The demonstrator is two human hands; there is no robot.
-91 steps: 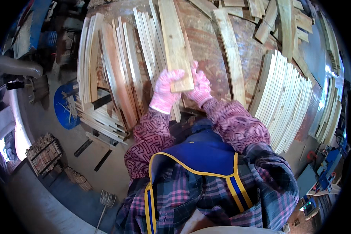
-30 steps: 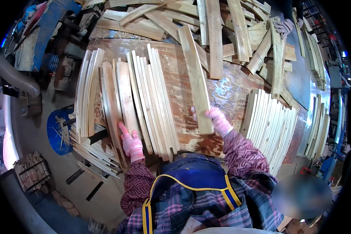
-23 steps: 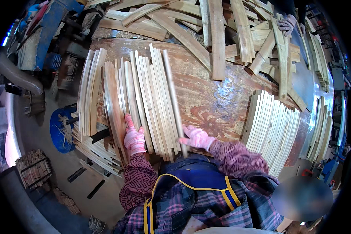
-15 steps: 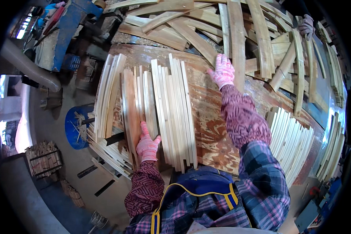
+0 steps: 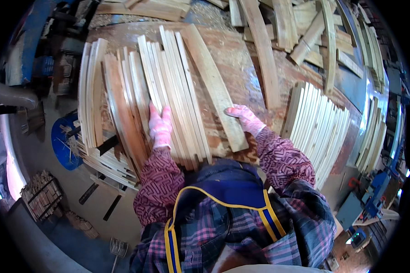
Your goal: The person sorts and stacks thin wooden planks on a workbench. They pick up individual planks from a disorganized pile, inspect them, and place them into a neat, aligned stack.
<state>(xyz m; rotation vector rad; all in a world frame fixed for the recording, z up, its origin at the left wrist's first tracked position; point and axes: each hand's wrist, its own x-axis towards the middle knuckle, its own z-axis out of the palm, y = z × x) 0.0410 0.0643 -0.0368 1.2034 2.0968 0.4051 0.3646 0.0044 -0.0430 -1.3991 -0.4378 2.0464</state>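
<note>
My right hand (image 5: 246,119), in a pink-and-white glove, grips the right edge of a long, slightly curved wooden board (image 5: 212,82), its thumb on top and the other fingers partly hidden. The board lies slanted over the worn plywood tabletop (image 5: 234,52), just right of a row of pale wooden strips (image 5: 171,82) standing on edge. Against the left side of that row rests my left hand (image 5: 160,126), gloved alike, with its visible fingers apart and nothing seen in them. Beside it stand darker brown boards (image 5: 118,100).
Another stack of strips (image 5: 316,127) stands on the right. Loose boards (image 5: 259,50) lie heaped at the far side. On the floor to the left are a blue bin (image 5: 61,141) with scraps and a crate of offcuts (image 5: 42,195).
My right hand has come back from the far heap, bringing a board nearer beside the row. My left hand has shifted onto the pale strips. The view has turned rightward.
</note>
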